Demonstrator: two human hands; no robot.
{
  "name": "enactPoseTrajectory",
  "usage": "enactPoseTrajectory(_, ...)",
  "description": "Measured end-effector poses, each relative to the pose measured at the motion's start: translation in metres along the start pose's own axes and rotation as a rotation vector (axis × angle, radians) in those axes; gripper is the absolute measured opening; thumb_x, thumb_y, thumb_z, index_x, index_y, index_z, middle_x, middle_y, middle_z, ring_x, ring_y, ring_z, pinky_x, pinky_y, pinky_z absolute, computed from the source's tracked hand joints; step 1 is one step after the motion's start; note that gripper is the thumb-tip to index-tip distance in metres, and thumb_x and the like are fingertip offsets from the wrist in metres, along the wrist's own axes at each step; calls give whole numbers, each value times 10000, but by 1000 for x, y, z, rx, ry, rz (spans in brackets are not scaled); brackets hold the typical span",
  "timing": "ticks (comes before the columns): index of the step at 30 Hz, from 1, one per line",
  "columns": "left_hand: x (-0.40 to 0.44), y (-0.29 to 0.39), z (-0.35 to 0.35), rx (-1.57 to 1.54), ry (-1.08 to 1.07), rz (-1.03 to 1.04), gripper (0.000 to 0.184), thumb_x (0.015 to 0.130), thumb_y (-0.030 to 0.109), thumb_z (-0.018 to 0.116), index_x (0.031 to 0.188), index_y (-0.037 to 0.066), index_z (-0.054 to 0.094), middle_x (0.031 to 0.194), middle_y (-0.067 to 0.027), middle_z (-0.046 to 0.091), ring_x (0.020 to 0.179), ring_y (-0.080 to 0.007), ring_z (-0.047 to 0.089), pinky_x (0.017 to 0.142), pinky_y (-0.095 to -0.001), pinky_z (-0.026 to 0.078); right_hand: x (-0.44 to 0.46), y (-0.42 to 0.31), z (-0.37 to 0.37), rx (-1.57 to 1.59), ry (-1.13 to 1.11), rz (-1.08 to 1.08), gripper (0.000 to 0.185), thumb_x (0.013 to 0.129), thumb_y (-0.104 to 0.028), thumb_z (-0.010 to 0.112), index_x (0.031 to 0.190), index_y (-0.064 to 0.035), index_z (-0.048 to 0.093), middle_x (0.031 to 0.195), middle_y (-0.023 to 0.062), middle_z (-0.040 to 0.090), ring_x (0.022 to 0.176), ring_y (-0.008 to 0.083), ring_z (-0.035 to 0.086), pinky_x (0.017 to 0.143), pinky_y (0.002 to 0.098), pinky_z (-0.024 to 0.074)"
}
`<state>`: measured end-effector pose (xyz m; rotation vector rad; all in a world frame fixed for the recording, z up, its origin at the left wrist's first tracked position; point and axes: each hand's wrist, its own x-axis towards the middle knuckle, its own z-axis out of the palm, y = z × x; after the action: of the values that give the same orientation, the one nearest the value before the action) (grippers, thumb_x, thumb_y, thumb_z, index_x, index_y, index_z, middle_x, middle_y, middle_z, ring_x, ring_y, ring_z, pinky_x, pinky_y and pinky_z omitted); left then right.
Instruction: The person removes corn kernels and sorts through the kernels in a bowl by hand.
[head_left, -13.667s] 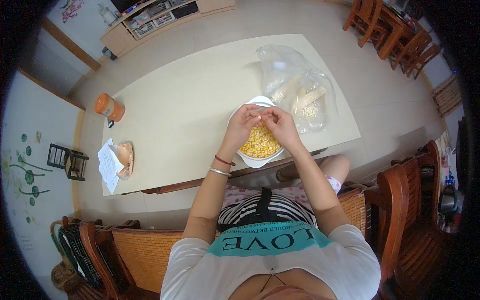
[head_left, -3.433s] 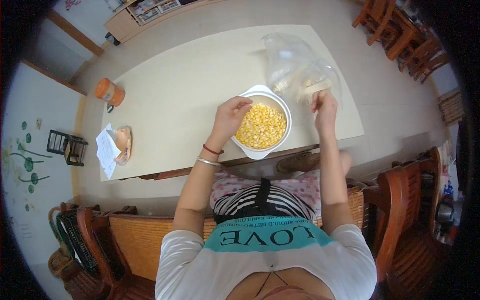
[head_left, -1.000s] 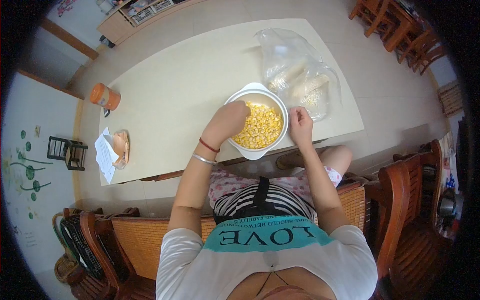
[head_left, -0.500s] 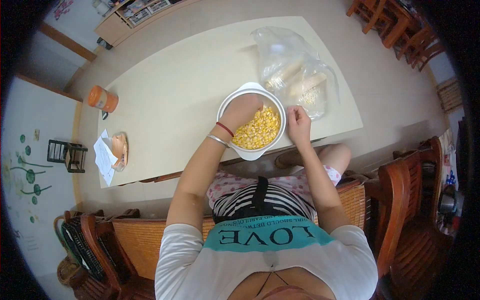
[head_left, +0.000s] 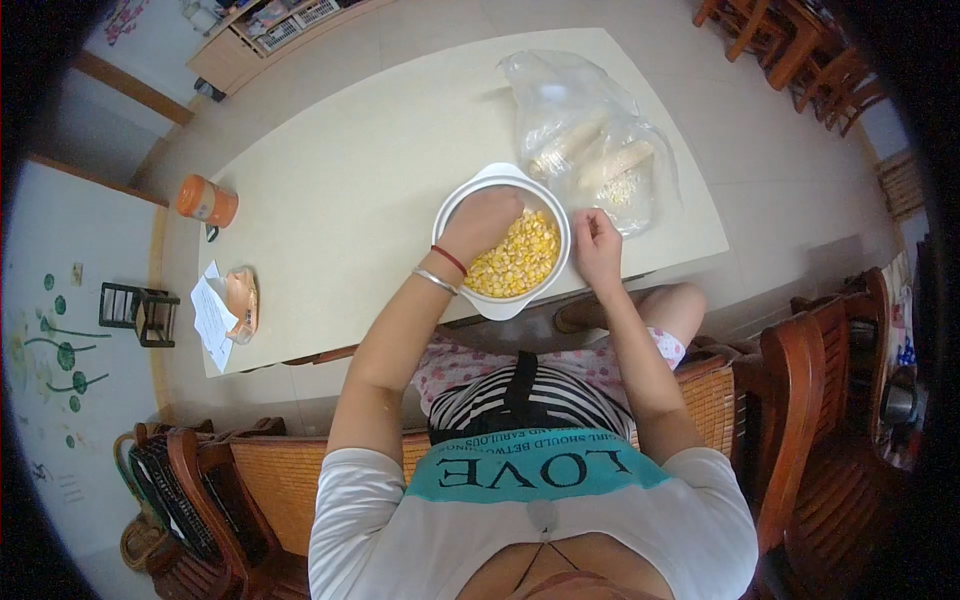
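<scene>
A white pot (head_left: pixel 503 311) with two side handles stands near the table's front edge, partly filled with loose yellow corn kernels (head_left: pixel 522 257). My left hand (head_left: pixel 483 222) reaches inside it with fingers curled at the back of the kernels; its fingertips are mostly hidden, so what they hold cannot be made out. Just right of the rim, my right hand (head_left: pixel 598 247) rests at the table edge with its fingers drawn together in a pinch. Whatever lies between them is too small to tell. Behind it lies a clear plastic bag (head_left: pixel 575 95) with pale corncobs (head_left: pixel 615 168) on it.
On the left of the pale table (head_left: pixel 350 190) are an orange canister (head_left: pixel 207 200), papers (head_left: pixel 211 318) and an orange-brown container (head_left: pixel 241 303). Wooden chairs (head_left: pixel 800 400) flank my seat. A small dark stool (head_left: pixel 150 315) stands by the left wall.
The view has shifted very slightly. My left hand stays in the pot with only a tiny movement, and my right hand keeps its place beside the rim.
</scene>
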<state>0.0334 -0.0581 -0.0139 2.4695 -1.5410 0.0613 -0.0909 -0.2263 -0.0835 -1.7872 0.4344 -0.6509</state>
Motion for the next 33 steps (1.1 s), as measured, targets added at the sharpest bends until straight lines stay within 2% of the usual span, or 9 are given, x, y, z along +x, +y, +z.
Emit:
enactPoseTrajectory(4, 3, 7, -4, -76, -50, -87, 104, 751, 101, 587, 769, 28, 659, 856, -163, 640, 811, -315, 626, 717, -408, 501, 1, 0, -2, -3, -22, 28, 166, 893, -134, 539, 871, 25, 583, 682, 101, 596, 623, 124, 547, 596, 285, 453)
enactPoseTrajectory(7, 3, 5, -1, -218, -56, -140, 152, 757, 182, 603, 791, 59, 685, 845, -164, 637, 824, -322, 611, 708, -426, 475, 1, 1, 0, -5, -1, -7, 161, 893, -130, 537, 869, 23, 583, 676, 99, 591, 620, 125, 544, 592, 285, 451)
enactPoseTrajectory(13, 8, 3, 0, -250, -148, -110, 149, 749, 203, 640, 820, 76, 673, 846, -150, 643, 797, -324, 618, 714, -436, 484, 0, 1, 0, 17, -4, 11, 151, 892, -121, 536, 875, 20, 586, 668, 97, 585, 614, 122, 542, 586, 280, 449)
enactPoseTrajectory(19, 1, 9, -7, -340, 16, -143, 160, 774, 178, 602, 860, 43, 610, 843, -171, 633, 788, -349, 600, 708, -439, 474, 2, 5, 1, 38, -2, 10, 152, 900, -125, 532, 887, 15, 589, 645, 64, 573, 600, 100, 528, 561, 263, 437)
enactPoseTrajectory(22, -12, 12, -22, -523, 179, -204, 136, 793, 127, 592, 874, 18, 593, 831, -177, 632, 767, -329, 614, 690, -403, 489, 2, -6, -4, 183, 21, 164, 138, 906, -117, 530, 900, 7, 588, 664, 34, 569, 596, 77, 516, 545, 241, 427)
enactPoseTrajectory(25, -26, 18, -46, -595, 196, -374, 126, 799, 85, 610, 890, -2, 600, 811, -158, 641, 737, -265, 634, 671, -340, 504, 3, -40, -5, 382, 150, 32, 116, 904, -105, 535, 911, -1, 587, 700, 17, 569, 597, 60, 507, 538, 224, 422)
enactPoseTrajectory(29, -41, 16, -38, -783, 296, -435, 156, 792, 57, 644, 933, -5, 616, 782, -113, 646, 702, -172, 628, 661, -278, 506, 9, -84, 10, 213, -27, -175, 114, 890, -90, 542, 912, 12, 589, 728, 44, 590, 613, 90, 542, 569, 248, 458)
enactPoseTrajectory(32, -44, 18, -39, -824, 349, -445, 146, 794, 39, 647, 932, -4, 625, 773, -96, 645, 692, -144, 616, 660, -264, 503, 15, -100, 29, 58, -413, -35, 151, 892, -107, 532, 902, 27, 601, 701, 46, 595, 602, 114, 560, 583, 258, 471)
enactPoseTrajectory(33, -45, 20, -40, -868, 375, -463, 133, 794, 30, 646, 921, -6, 624, 773, -96, 645, 690, -142, 614, 659, -262, 502, 17, -104, 31, 47, -460, 22, 148, 900, -115, 533, 888, 18, 598, 692, 32, 586, 596, 96, 552, 561, 238, 457)
